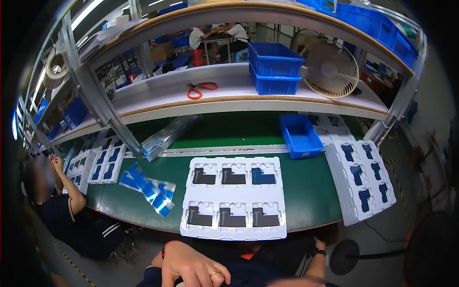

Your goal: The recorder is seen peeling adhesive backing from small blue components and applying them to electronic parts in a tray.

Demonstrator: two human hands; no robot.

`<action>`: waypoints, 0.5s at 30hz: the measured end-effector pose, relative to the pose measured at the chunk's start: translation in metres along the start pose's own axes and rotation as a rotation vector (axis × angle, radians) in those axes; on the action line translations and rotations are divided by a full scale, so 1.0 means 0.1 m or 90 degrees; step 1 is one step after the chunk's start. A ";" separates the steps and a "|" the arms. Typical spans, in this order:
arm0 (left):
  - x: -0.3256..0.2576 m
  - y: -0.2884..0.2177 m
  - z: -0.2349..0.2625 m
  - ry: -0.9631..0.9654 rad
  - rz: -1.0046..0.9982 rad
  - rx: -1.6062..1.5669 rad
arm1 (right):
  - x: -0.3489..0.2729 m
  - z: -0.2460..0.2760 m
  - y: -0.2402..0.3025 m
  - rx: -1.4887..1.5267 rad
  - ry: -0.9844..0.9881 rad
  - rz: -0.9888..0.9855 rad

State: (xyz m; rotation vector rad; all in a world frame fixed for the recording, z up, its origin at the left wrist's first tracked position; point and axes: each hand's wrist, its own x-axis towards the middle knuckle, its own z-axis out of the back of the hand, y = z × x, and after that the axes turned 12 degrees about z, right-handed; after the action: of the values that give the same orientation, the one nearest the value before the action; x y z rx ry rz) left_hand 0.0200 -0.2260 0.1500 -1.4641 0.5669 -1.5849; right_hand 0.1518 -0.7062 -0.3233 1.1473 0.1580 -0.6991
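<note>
My left hand [195,266] is low in front of my body, below the table's near edge, a ring on one finger. Its fingers are curled down and the lower edge cuts off their tips, so anything in them is hidden. To the right, my right hand [319,244], with a black watch at the wrist, is under the table edge, its fingers mostly hidden. Nearest to both, on the table, lies a white moulded tray [233,193]. Several black L-shaped flat parts [232,217] sit in its pockets; the far right part [263,176] has a blue surface.
Blue-and-clear film strips [150,189] lie left of the tray. A stack of filled trays [366,179] and a blue bin [301,136] stand right. Red-handled cutters [202,89], blue bins [276,69] and a fan [331,69] occupy the shelf. A co-worker [62,201] sits left.
</note>
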 end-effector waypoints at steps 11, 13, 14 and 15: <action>-0.85 -0.18 0.09 -0.458 0.245 0.221 | -0.35 0.24 0.57 0.021 0.078 0.072; -1.25 -0.22 -0.08 -0.856 0.474 0.406 | -0.46 0.22 0.71 -0.040 0.083 0.084; -1.54 -0.20 -0.13 -0.974 0.577 0.494 | -0.50 0.19 0.74 -0.060 0.074 0.090; -1.82 -0.17 -0.20 -1.087 0.687 0.582 | -0.52 0.15 0.79 -0.066 0.091 0.095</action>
State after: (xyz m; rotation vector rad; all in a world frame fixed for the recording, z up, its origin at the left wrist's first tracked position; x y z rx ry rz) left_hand -0.0187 -0.0709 0.0601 -0.9292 -0.3792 0.4832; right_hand 0.1535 -0.6796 -0.2317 1.0969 0.2244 -0.4728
